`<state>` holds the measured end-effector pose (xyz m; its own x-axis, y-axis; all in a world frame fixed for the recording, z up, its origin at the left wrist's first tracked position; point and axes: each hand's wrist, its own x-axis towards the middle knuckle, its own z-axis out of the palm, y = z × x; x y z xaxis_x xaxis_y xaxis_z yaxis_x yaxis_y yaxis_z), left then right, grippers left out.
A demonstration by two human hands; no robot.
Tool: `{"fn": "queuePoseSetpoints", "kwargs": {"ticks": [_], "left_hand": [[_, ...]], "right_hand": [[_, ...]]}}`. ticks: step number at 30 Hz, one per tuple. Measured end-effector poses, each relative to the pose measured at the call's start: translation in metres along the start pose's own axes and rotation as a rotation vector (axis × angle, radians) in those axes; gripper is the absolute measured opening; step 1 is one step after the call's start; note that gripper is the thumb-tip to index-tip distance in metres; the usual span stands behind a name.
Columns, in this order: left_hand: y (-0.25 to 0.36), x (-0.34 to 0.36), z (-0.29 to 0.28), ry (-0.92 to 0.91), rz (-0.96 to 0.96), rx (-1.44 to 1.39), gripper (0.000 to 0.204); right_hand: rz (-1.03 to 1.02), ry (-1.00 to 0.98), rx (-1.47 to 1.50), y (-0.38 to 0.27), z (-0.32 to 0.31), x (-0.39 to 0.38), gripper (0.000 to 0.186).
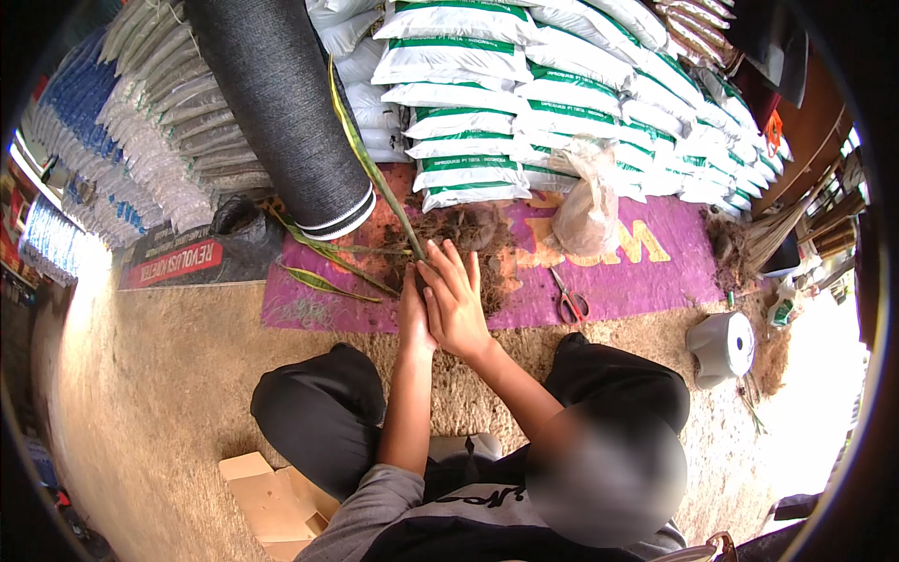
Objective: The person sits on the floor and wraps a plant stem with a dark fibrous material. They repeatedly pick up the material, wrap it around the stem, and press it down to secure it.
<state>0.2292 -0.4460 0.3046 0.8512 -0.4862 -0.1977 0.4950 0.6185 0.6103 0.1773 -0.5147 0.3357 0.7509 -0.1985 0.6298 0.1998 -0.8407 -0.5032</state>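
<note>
My left hand [414, 314] and my right hand [457, 302] are pressed together in front of me, low over a purple sheet. Yellow-edged snake plant leaves [378, 178] meet at my hands, one rising tall to the upper left, others lying leftward. The plant's base is hidden at my hands. Stretched and slightly spread, the right fingers lie over the left hand, whose own fingers are mostly covered; it appears closed around the plant base. Dark loose soil and fibre [468, 229] lie just beyond and beside my hands.
Red-handled scissors [572, 304] and a cloudy plastic bag [588, 211] lie on the purple sheet [646, 281]. A big roll of black netting [281, 103] leans in from the far left. White-green sacks [473, 122] are stacked behind. A grey stool [719, 348] stands right; flattened cardboard [272, 496] lies near left.
</note>
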Motion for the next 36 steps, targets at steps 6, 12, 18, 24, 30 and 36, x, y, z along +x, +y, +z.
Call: {"fn": "queuePoseSetpoints", "kwargs": {"ticks": [6, 12, 18, 24, 30, 36], "left_hand": [[0.011, -0.007, 0.024, 0.035, 0.015, 0.033, 0.053], [0.011, -0.006, 0.017, -0.036, 0.116, 0.029, 0.055], [0.009, -0.010, 0.027, -0.161, 0.102, -0.196, 0.055], [0.015, -0.002, 0.003, -0.089, -0.038, -0.186, 0.046], [0.019, -0.002, 0.007, -0.025, -0.024, -0.131, 0.035], [0.010, 0.004, -0.002, -0.021, -0.008, -0.140, 0.036]], "right_hand": [[0.124, 0.133, 0.240, 0.004, -0.006, 0.002, 0.041], [0.125, 0.239, 0.398, -0.002, -0.014, 0.007, 0.048], [0.019, 0.176, 0.066, -0.012, -0.009, 0.000, 0.045], [-0.011, 0.106, -0.019, -0.022, -0.014, 0.005, 0.046], [-0.047, 0.052, -0.003, -0.018, -0.015, 0.003, 0.043], [-0.069, 0.020, -0.058, -0.020, -0.011, 0.004, 0.040]]}}
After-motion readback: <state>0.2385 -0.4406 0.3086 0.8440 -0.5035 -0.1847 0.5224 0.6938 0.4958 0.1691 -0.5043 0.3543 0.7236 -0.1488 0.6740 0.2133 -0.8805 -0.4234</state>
